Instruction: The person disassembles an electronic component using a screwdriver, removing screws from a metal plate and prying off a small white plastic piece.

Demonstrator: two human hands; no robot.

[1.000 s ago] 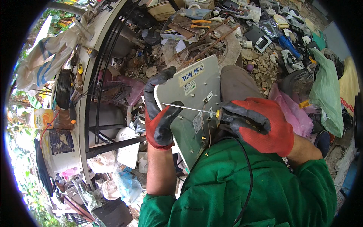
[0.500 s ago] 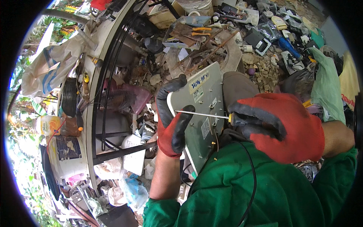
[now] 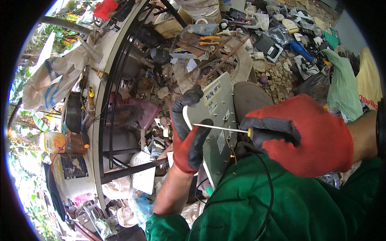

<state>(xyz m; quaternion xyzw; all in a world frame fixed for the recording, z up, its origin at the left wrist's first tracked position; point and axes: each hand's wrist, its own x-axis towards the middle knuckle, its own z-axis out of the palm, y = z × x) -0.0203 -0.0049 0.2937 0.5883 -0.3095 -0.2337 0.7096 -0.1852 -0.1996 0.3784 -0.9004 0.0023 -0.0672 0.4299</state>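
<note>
A flat grey-white panel (image 3: 217,120) with rounded corners, labels and small metal studs stands tilted in front of my body. My left hand (image 3: 187,134), in a red and black work glove, grips its left edge, the thumb on the labelled face. My right hand (image 3: 301,136), gloved alike, is closed round the handle of a screwdriver (image 3: 225,128). The long thin shaft points left across the panel, its tip by the panel's left edge next to my left thumb. A short thin cable (image 3: 231,150) with a brass-coloured end hangs from the panel.
A black metal frame (image 3: 132,162) of a table stands at the left. Ahead lies a tray (image 3: 193,52) with orange-handled pliers. Heaped electronic scrap (image 3: 273,40) covers the far right, with a green bag (image 3: 343,86) nearer. A black cable (image 3: 270,180) crosses my green shirt.
The panel and both hands appear slightly farther right and lower in view. The screwdriver stays in my right hand, its tip still near the panel's left edge.
</note>
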